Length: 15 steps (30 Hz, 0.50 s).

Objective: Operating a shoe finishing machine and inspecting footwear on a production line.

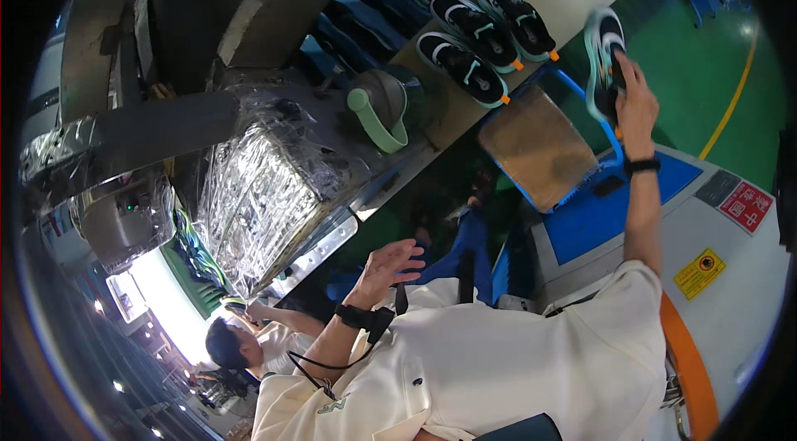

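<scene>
My right hand [636, 105] is stretched out to the far right, its fingers closed round a black, white and mint-green sneaker [594, 67]. The shoe is raised beside the ledge, above the green floor. Three sneakers in the same colours, each with an orange tab at the heel, stand in a row on the beige ledge; the nearest is a black sneaker [465, 69]. In front of my body my left hand [387, 271] hangs in the air, its fingers apart and nothing in it. A black strap with a cable is round my left wrist.
Left of the ledge stands machinery wrapped in clear film [257, 192], with a mint-green looped item [378, 121] near it. A brown-seated stool [540, 150] with a blue frame is ahead. A white cabinet [726, 275] flanks my right. Another person [274, 345] works at lower left.
</scene>
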### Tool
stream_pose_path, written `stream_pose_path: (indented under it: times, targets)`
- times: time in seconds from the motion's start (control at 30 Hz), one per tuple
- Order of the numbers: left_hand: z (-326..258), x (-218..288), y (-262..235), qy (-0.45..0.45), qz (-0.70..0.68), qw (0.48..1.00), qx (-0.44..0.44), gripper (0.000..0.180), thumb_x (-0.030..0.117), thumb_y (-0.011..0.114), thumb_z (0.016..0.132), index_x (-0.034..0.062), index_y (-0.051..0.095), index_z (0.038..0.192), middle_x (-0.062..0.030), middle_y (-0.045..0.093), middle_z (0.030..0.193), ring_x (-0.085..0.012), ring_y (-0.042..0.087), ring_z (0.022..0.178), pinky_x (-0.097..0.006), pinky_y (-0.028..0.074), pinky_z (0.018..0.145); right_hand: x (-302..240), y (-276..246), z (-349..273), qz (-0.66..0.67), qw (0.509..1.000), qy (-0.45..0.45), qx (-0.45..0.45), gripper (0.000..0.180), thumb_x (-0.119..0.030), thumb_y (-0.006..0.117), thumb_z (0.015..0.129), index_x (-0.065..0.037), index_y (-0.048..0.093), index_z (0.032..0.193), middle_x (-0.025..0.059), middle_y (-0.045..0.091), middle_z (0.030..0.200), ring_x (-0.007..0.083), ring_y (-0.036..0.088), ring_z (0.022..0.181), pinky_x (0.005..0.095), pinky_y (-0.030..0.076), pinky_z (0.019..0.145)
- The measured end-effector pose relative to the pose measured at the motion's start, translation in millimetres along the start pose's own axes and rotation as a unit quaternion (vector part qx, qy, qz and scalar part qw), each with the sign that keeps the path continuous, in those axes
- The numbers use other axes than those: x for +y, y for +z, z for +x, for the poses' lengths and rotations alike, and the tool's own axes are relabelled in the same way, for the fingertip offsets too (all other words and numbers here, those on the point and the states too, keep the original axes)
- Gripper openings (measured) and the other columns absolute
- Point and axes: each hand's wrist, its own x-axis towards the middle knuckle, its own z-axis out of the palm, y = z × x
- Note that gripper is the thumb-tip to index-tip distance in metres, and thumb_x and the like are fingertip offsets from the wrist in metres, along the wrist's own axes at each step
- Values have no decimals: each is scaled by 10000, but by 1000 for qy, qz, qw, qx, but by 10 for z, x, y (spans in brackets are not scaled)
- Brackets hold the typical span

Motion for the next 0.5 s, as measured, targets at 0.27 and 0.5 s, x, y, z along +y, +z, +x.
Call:
stream_pose_path:
  times: [0.27,0.5]
  targets:
    - [81,-60,-29,-2,15,999,32,584,374,593,965,-26,461,1370,-176,584,1262,-272,627,1075,-410,543,901,40,1004,1529,45,982,-175,-57,660,51,511,803,-229,459,1398,148,580,1282,359,609,1074,438,511,879]
    - [-311,-178,-390,44,-80,994,52,551,357,598,963,-19,477,1347,-183,583,1258,-284,628,1078,-425,548,890,-348,344,1462,305,949,-31,-80,520,6,511,861,-89,504,1372,158,570,1339,294,614,1131,368,507,913]
